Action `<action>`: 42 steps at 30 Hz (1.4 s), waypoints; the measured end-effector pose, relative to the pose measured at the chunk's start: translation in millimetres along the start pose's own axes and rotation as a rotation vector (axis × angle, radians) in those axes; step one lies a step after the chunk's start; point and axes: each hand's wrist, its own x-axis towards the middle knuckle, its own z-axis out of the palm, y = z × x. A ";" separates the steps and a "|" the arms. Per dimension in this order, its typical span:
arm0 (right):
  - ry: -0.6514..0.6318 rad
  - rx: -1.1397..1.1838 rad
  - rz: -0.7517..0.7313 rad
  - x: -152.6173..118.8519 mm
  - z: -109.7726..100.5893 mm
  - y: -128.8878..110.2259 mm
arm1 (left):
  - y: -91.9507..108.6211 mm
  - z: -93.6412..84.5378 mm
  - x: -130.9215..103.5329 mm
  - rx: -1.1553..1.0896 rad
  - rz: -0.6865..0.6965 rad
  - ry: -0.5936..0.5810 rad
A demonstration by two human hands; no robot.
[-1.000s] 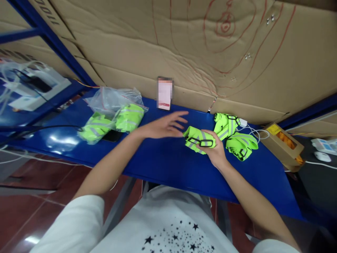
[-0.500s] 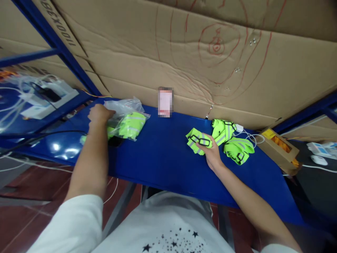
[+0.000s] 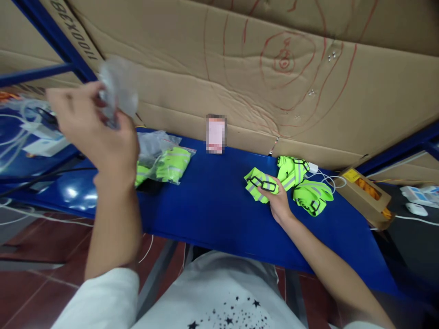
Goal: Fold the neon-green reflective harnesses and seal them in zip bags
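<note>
My left hand (image 3: 99,123) is raised above the left part of the blue table, its fingers closed on a clear plastic bag (image 3: 125,84) that is blurred by motion. Below it lie more clear bags (image 3: 152,142) and a bagged yellow-green reflective strap (image 3: 173,165). On the right, my right hand (image 3: 278,201) grips a folded yellow-green reflective strap (image 3: 255,180) with black buckles, held at the table top. Beside that hand are two loose rolled straps, one behind (image 3: 291,170) and one to the right (image 3: 312,196).
A cardboard wall (image 3: 171,68) with red drawn rings rises behind the blue table (image 3: 206,205). Against it stands a small blurred-out card (image 3: 216,133). An open cardboard box (image 3: 363,196) with orange contents sits at the right; cables and power strips (image 3: 44,144) lie at the left.
My left hand has risen from the pile of bags, lifting one clear bag away. My right hand stays in place with the strap.
</note>
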 end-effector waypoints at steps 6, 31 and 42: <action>0.034 0.007 -0.012 0.8 0.4 -0.9 | 84.5 -0.4 -144.4 0.040 0.427 -0.889; 0.138 0.056 -0.058 8.8 -6.1 -8.7 | 86.1 70.6 -140.0 -0.157 0.885 -1.431; 0.144 0.071 -0.023 13.0 -11.5 -22.4 | 65.2 99.3 -146.9 -0.287 0.807 -1.178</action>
